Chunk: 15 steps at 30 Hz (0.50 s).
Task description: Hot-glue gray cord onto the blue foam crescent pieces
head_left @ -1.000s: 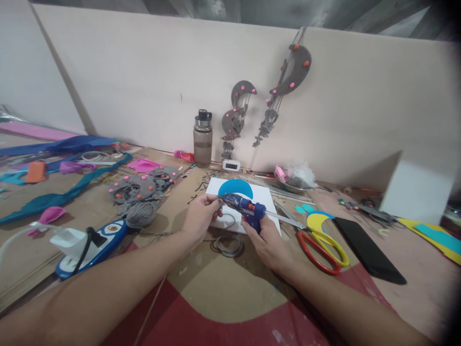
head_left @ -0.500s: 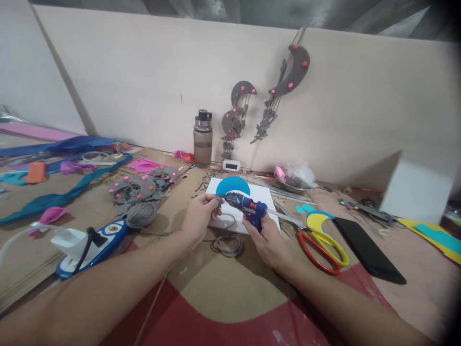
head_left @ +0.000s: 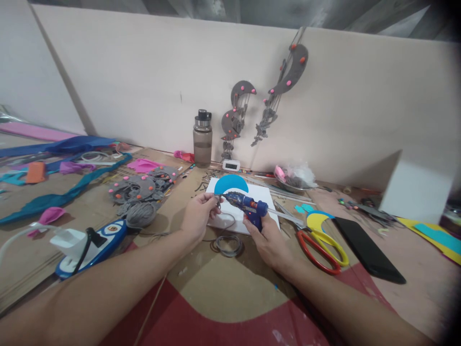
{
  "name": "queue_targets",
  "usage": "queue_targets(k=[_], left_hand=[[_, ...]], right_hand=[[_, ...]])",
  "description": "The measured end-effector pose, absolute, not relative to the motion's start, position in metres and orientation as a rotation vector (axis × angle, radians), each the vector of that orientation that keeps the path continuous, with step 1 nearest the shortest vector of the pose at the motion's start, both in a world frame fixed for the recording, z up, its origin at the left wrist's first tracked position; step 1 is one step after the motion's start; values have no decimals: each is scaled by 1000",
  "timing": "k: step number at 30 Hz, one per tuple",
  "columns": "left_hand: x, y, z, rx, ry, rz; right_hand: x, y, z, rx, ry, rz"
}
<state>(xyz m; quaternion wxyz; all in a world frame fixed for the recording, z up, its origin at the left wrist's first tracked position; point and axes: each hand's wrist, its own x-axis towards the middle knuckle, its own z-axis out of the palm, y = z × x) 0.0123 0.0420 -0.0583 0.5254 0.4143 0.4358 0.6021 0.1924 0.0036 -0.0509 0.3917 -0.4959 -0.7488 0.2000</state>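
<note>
My right hand (head_left: 268, 240) is wrapped round the handle of a blue glue gun (head_left: 248, 205), whose nozzle points left. Pinched in the fingers of my left hand (head_left: 200, 214) is a small piece of grey cord, close to the nozzle tip; its exact shape is too small to tell. Under and behind the hands lies a white sheet (head_left: 262, 194), and on it a blue crescent (head_left: 230, 182). Coiled grey cord (head_left: 229, 245) rests on the cardboard just below the sheet.
Scissors (head_left: 320, 245) and a black phone (head_left: 369, 250) lie at the right. At the left are a power strip (head_left: 104, 242), a grey yarn ball (head_left: 140, 215) and grey crescents (head_left: 135, 187). A bottle (head_left: 202, 142) stands at the wall, beside hanging crescents (head_left: 293, 69).
The blue crescent shows slightly higher and further left. My hands have barely shifted, still holding the cord and glue gun. The hanging crescent at the right has swung a little left.
</note>
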Motion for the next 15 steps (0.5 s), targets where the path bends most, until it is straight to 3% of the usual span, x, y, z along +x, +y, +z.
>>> queue_targets(k=[11, 15], left_hand=[[11, 46, -59, 868, 1021, 1507], [9, 47, -60, 843, 993, 1539]], right_hand=[[195, 7, -48, -1327, -1782, 500], [200, 17, -51, -1372, -1695, 651]])
